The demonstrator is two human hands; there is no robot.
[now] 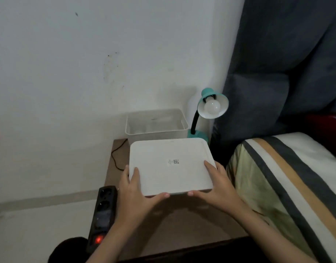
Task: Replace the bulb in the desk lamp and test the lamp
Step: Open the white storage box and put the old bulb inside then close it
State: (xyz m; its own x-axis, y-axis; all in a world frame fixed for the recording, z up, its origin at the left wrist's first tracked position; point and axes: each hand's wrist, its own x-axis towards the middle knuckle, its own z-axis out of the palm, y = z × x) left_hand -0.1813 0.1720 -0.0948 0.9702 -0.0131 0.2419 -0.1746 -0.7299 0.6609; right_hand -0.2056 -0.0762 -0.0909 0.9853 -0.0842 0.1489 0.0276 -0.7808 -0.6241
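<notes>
Bedroom: bed (pixel 288 179), bedside table (pixel 182 224).

**Colour and pattern record, bedside area**

Lid (pixel 171 168): white, plain, with one small dark printed code mark at centre. Bin (pixel 156 123): white to off-white, slightly translucent walls. Lamp (pixel 207 111): teal shade and teal base, black neck, shade interior white. Bulb (pixel 212 106): white, frosted. Table (pixel 182 221): brown top, darker edge at front. Power strip (pixel 103 211): black, with a red lit switch. Cord (pixel 116 156): black. Wall (pixel 87 63): white, with scattered dark specks. Bedding (pixel 288 179): stripes of white, dark grey and tan over pale yellow-green. Headboard (pixel 277 63): dark blue-grey, plain.
</notes>
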